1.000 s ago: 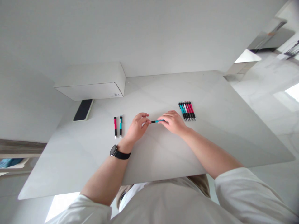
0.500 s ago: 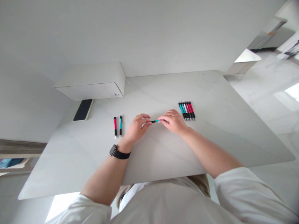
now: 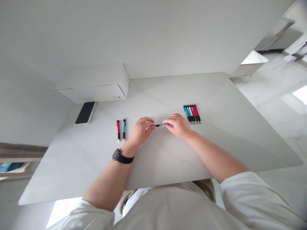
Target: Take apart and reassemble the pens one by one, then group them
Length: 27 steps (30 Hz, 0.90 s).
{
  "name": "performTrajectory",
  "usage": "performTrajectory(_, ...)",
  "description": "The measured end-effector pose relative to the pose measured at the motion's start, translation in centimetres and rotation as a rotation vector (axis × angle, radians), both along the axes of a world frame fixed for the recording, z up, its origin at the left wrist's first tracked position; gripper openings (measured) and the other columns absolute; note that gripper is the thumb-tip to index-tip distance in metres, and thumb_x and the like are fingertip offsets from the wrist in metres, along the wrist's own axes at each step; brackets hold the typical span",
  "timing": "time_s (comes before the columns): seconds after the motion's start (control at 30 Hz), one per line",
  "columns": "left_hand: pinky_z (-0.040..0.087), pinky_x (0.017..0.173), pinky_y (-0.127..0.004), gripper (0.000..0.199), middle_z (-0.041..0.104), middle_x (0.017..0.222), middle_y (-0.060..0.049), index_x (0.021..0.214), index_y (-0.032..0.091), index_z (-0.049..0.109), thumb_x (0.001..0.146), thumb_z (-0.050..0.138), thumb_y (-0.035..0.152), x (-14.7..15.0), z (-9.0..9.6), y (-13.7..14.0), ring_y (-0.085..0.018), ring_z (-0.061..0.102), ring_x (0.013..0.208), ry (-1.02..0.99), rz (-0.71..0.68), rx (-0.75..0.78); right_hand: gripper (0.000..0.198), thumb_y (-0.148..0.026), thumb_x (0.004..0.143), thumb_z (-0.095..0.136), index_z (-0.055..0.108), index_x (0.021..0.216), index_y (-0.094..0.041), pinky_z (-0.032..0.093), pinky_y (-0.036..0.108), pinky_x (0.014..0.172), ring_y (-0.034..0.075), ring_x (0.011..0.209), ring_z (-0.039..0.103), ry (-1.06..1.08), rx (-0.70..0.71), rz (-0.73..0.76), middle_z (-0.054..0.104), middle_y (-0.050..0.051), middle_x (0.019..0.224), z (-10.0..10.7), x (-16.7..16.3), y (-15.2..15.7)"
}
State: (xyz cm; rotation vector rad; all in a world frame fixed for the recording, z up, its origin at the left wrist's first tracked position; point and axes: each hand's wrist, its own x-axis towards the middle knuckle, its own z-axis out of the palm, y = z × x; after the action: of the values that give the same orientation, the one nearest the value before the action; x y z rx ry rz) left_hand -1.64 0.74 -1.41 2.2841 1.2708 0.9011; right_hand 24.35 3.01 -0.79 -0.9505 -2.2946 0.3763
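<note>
A teal and black pen [image 3: 161, 125] lies crosswise between my two hands above the table. My left hand [image 3: 142, 129] pinches its black end between thumb and fingers, hiding the tip. At the teal end, my right hand [image 3: 177, 124] grips the barrel with thumb and forefinger. To the left of my left hand, a red pen [image 3: 118, 130] and a teal pen [image 3: 124, 129] lie side by side. Beyond my right hand, several pens in a tight row [image 3: 192, 113] show teal, white and red barrels with black grips.
On the white marbled table [image 3: 163, 159], a white box [image 3: 96, 92] stands against the wall at the back left. A phone [image 3: 85, 112] lies in front of it. The table's right edge borders a tiled floor [image 3: 283, 95].
My right hand's fingers have shifted slightly on the teal end, and a little more of the barrel shows. The left hand and the other pens look the same.
</note>
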Motion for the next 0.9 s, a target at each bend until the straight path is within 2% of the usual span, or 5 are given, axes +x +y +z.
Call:
performTrajectory(0.4, 0.051, 0.103, -0.048, 0.012, 0.068, 0.116, -0.008, 0.099, 0.027, 0.079, 0.096, 0.071, 0.036, 0.0, -0.4, 0.1, -0.025, 0.065, 0.108, 0.021, 0.061, 0.05, 0.015, -0.042, 0.088, 0.08, 0.083, 0.096, -0.03, 0.045, 0.028, 0.069, 0.016, 0.075, 0.068, 0.166, -0.33, -0.078, 0.08, -0.001, 0.085, 0.7, 0.1, -0.3)
performTrajectory(0.53, 0.053, 0.1, -0.046, 0.02, 0.068, 0.116, -0.009, 0.105, 0.026, 0.078, 0.101, 0.064, 0.04, -0.1, -0.1, 0.0, -0.024, 0.065, 0.107, -0.005, 0.088, 0.025, 0.03, -0.048, 0.082, 0.085, 0.082, 0.105, -0.028, 0.055, 0.033, 0.081, 0.021, 0.091, 0.072, 0.476, -0.648, -0.014, 0.08, 0.003, 0.097, 0.6, 0.3, 0.1)
performTrajectory(0.63, 0.054, 0.1, -0.044, 0.026, 0.068, 0.12, -0.01, 0.107, 0.026, 0.079, 0.103, 0.06, 0.044, 0.0, 0.4, -0.2, -0.024, 0.066, 0.11, -0.026, -0.002, -0.018, 0.037, -0.051, 0.079, 0.087, 0.08, 0.105, -0.025, 0.059, 0.035, 0.084, 0.022, 0.094, 0.072, 0.778, -0.841, 0.006, 0.077, 0.005, 0.099, 0.4, 0.2, 0.6)
performTrajectory(0.77, 0.052, 0.106, -0.043, 0.034, 0.068, 0.124, -0.01, 0.114, 0.026, 0.077, 0.107, 0.049, 0.045, 0.2, 1.0, -0.5, -0.024, 0.065, 0.117, -0.057, -0.099, -0.061, 0.039, -0.054, 0.079, 0.087, 0.076, 0.104, -0.026, 0.063, 0.033, 0.078, 0.019, 0.093, 0.073, 1.054, -0.999, -0.057, 0.075, 0.004, 0.108, 0.0, 0.4, 1.3)
performTrajectory(0.9, 0.051, 0.107, -0.043, 0.041, 0.069, 0.12, -0.01, 0.113, 0.024, 0.076, 0.11, 0.041, 0.046, 0.2, 1.0, -0.4, -0.023, 0.065, 0.116, -0.069, -0.049, -0.068, 0.044, -0.048, 0.077, 0.089, 0.07, 0.111, -0.029, 0.061, 0.028, 0.068, 0.014, 0.075, 0.069, 1.197, -1.042, -0.165, 0.074, 0.0, 0.093, -0.7, 1.1, 2.4)
